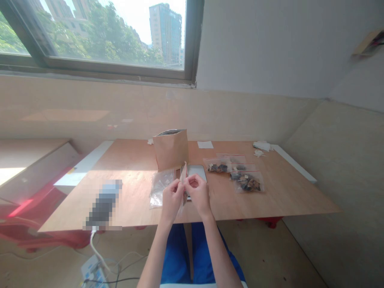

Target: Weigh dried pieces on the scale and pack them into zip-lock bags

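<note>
My left hand point(173, 197) and my right hand point(198, 195) meet in front of me, both closed in a pinch. Between their fingertips is the edge of a clear plastic bag point(184, 173), seen nearly edge-on; something dark shows low in it, too hidden to name. Beneath and behind the right hand lies a flat grey-topped plate point(198, 170), much like a small scale. Left of my hands, clear plastic bags point(159, 188) lie flat on the table. A brown paper pouch point(171, 150) stands upright behind them, its top open.
On the right of the wooden table point(288, 192) lie several clear bags of dark dried pieces point(247, 183). A white paper point(205, 145) and crumpled scraps point(261, 146) are at the back. A blurred-out device point(103, 204) with a white cable is at left.
</note>
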The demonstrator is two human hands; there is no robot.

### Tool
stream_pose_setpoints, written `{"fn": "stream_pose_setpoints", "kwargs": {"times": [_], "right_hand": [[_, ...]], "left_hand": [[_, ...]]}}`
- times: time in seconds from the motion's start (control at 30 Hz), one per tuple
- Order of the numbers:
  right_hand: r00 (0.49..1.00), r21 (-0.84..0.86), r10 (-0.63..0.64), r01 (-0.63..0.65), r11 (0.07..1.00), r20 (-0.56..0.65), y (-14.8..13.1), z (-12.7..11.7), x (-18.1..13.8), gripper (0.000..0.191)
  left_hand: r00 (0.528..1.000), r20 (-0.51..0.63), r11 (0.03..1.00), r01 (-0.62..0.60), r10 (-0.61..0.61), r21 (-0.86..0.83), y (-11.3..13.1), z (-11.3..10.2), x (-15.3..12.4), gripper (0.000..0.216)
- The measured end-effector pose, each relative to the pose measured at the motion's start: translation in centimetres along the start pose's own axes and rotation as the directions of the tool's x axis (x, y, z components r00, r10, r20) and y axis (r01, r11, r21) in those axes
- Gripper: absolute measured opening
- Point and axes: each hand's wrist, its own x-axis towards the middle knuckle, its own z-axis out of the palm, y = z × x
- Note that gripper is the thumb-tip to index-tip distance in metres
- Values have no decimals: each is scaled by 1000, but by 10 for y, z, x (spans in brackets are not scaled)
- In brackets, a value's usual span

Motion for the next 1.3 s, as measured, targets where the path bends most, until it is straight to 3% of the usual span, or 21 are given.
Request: {"fn": "stream_pose_setpoints", "kwargs": {"times": [0.13,0.2,0.37,0.5,0.67,0.73,0.83,0.9,0.97,1.1,1.2,1.3], "right_hand": [[987,-20,18,-21,1000,-158,6,-19,9,9],[984,9,18,-17,1000,-179,7,-29,13,11],[998,151,-1,10,988,-57,-3,-33,11,18],[999,208,-32,33,978,-6,-11,-24,6,21],[997,267,43,-59,962,68,-9,-13,1,23],[997,191,49,-59,980,59,-8,-11,1,23],[997,-15,-42,41,999,-72,-14,-14,1,18],[988,-106,-119,109,988,-96,-22,-18,1,17],[992,-98,-126,126,987,12,-30,-20,0,18],[969,-87,-15,38,995,245,-27,-11,-1,18],[963,-159,55,-13,987,264,-16,0,0,17],[959,-165,136,-96,982,251,-12,9,5,31]], "left_hand": [[984,-173,999,-28,33,34,-4,-18,3,31],[988,-145,998,-39,47,52,-6,-27,5,32],[993,-107,993,-70,59,-98,-11,-24,4,34],[990,-132,944,6,-53,-330,-21,-5,4,32],[976,39,783,194,-212,-591,-31,17,3,49],[965,104,720,250,-242,-648,-34,18,2,55],[944,117,688,306,-309,-658,-40,14,5,56],[935,84,701,315,-343,-640,-44,10,7,55],[940,49,740,297,-337,-603,-49,8,10,55],[959,-67,828,199,-274,-524,-59,8,12,51],[960,-156,866,132,-233,-481,-69,8,14,48],[957,-204,887,95,-207,-453,-77,6,17,49]]}}
